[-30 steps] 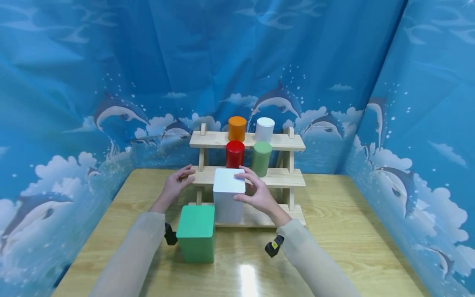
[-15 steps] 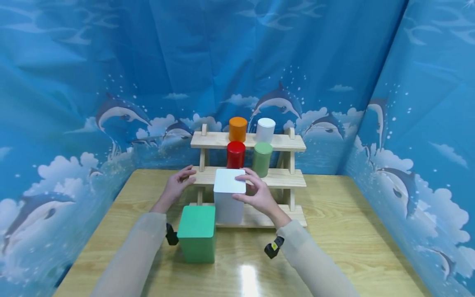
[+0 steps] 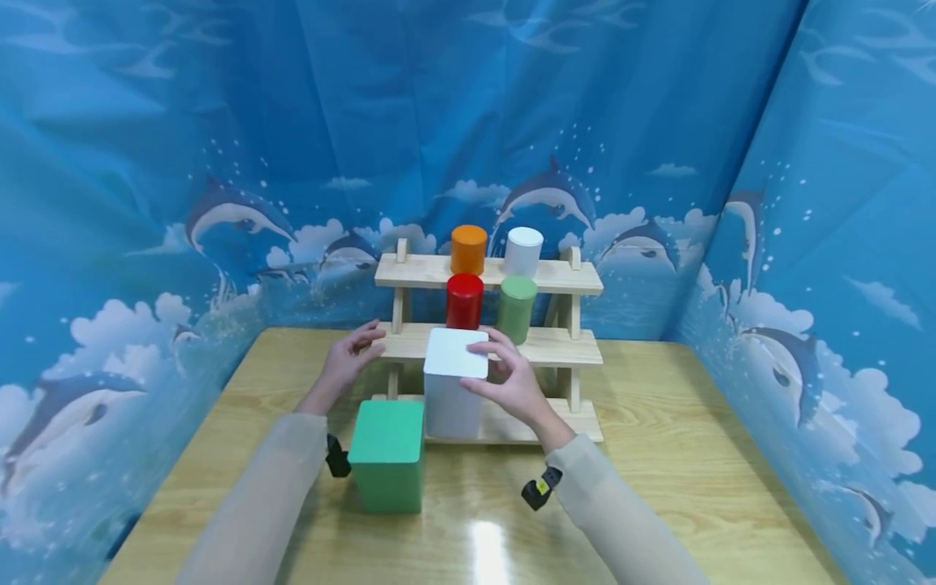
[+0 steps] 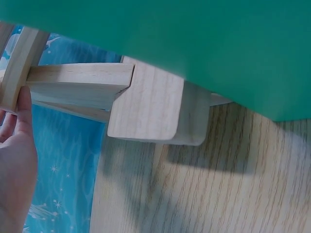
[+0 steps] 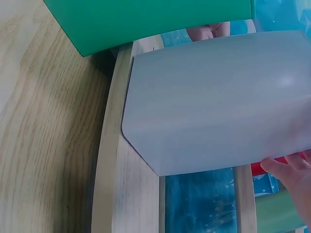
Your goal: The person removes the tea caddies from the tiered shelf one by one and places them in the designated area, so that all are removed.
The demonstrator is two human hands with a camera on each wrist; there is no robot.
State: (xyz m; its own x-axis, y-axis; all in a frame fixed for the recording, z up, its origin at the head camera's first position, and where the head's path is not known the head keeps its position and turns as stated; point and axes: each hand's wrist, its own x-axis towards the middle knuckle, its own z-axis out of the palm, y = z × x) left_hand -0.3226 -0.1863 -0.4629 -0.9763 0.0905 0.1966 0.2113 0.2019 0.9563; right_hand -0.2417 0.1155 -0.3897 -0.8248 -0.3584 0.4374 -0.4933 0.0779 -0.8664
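A tall white box (image 3: pixel 453 402) stands upright on the lowest tier of a three-tier wooden display rack (image 3: pixel 566 345). My right hand (image 3: pixel 508 382) holds the box near its top, with fingers over the lid and the thumb at its right side. In the right wrist view, the base of the white box (image 5: pixel 209 107) rests on the plank. My left hand (image 3: pixel 344 366) grips the left end of the middle shelf; in the left wrist view its fingers (image 4: pixel 23 111) are right at the shelf's end. A green box (image 3: pixel 387 459) stands in front of the rack, left of the white one.
On the middle shelf are a red cylinder (image 3: pixel 464 301) and a light green cylinder (image 3: pixel 517 311). The top shelf carries an orange cylinder (image 3: pixel 468 250) and a white cylinder (image 3: pixel 523 252). Blue dolphin-print curtains (image 3: pixel 409 97) enclose the wooden table (image 3: pixel 643 455) at the back and sides.
The white box has shifted very slightly to the right with my right hand on it. My left hand stays at the shelf's end, and the green box has not moved.
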